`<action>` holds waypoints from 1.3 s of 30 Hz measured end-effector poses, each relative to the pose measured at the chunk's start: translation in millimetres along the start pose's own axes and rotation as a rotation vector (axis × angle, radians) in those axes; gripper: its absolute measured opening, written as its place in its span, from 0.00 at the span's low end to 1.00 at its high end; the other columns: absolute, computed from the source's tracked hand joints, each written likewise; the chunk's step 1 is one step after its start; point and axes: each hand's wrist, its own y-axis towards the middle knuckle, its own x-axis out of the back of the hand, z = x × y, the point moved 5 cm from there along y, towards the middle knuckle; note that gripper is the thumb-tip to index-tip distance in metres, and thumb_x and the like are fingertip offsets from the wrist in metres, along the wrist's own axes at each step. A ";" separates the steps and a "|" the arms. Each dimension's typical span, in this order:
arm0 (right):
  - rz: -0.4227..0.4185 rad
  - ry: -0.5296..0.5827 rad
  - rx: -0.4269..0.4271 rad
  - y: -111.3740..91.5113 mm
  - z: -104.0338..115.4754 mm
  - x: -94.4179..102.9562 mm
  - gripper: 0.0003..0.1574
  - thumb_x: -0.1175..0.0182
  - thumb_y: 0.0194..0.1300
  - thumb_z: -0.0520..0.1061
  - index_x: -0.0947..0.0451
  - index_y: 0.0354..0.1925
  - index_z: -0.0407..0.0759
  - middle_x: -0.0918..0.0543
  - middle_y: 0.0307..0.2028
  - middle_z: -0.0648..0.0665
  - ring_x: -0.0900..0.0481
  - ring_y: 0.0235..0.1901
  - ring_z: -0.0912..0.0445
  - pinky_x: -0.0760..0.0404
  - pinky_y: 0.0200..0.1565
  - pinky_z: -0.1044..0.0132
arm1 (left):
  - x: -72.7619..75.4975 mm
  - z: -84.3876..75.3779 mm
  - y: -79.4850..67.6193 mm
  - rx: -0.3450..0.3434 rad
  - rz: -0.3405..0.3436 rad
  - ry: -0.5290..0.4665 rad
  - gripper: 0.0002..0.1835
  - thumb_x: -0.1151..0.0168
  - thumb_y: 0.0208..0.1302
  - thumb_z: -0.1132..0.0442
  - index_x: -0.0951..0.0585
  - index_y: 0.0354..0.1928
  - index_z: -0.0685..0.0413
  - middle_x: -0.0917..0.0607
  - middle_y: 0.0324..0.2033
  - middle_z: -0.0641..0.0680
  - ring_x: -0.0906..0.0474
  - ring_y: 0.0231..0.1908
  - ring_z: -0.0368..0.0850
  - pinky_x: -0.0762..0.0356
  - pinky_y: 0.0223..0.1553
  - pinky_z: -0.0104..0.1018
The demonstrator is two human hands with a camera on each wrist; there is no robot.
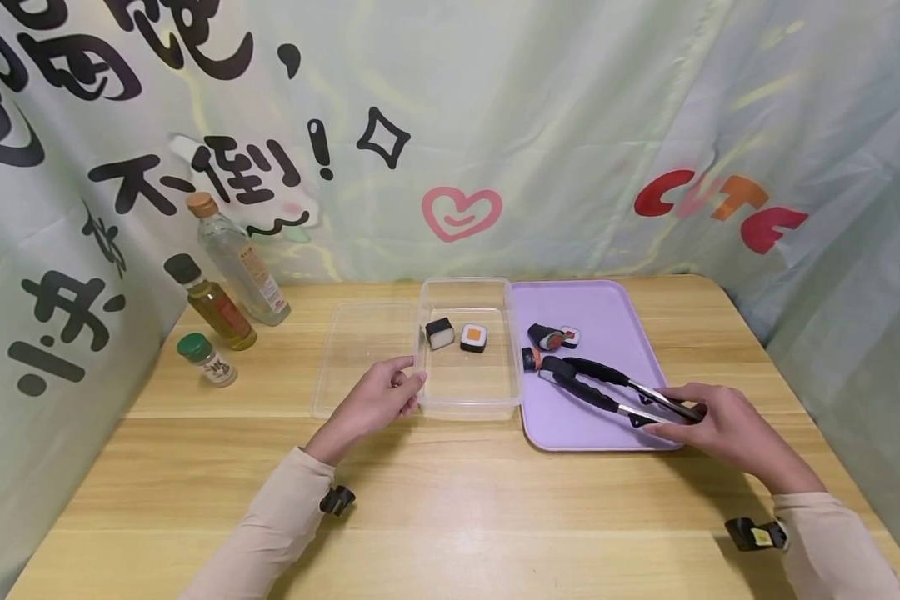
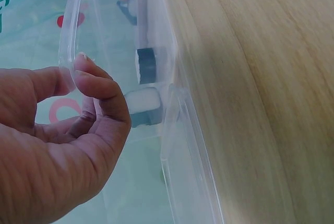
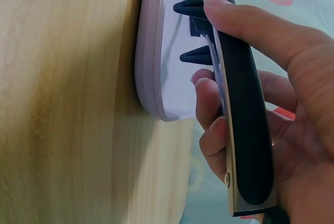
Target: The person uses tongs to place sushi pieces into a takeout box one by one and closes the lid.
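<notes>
My left hand (image 1: 375, 400) pinches the near left rim of a clear plastic box (image 1: 468, 406), thumb and fingers on either side in the left wrist view. Inside the box are a black-wrapped sushi piece (image 1: 440, 333) and a sushi roll with an orange centre (image 1: 474, 337). My right hand (image 1: 735, 433) grips black-and-silver tongs (image 1: 587, 392) by the handle end, above a purple tray (image 1: 585, 429). At the tongs' tips, near the box's right wall, is a black-and-orange sushi piece (image 1: 529, 359); I cannot tell whether the tips clamp it.
A dark cone-shaped hand roll (image 1: 544, 337) and a small white-and-red roll (image 1: 570, 337) lie on the tray. Left of the box is a clear lid (image 1: 345, 350). A tall bottle (image 1: 251, 271), an oil bottle (image 1: 221, 312) and a green-capped jar (image 1: 208, 361) stand at the table's left.
</notes>
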 end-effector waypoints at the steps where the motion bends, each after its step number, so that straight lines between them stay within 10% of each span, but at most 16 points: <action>1: 0.000 0.004 -0.001 -0.1 -0.1 -0.1 0.41 0.20 0.52 0.55 0.18 0.55 0.29 0.19 0.33 0.43 0.31 0.27 0.57 0.33 0.24 0.67 | -0.1 -0.4 -0.2 0.001 0.000 -0.002 0.31 0.45 0.78 0.61 0.39 0.74 0.71 0.21 0.25 0.54 0.26 0.23 0.42 0.36 0.19 0.27; 39: -0.104 0.046 0.062 0.3 9.6 26.4 0.35 0.20 0.52 0.49 0.16 0.54 0.32 0.20 0.27 0.45 0.32 0.21 0.62 0.35 0.18 0.66 | 0.3 -0.4 0.1 -0.002 -0.002 -0.003 0.29 0.45 0.78 0.60 0.36 0.73 0.69 0.21 0.25 0.55 0.27 0.23 0.41 0.38 0.18 0.27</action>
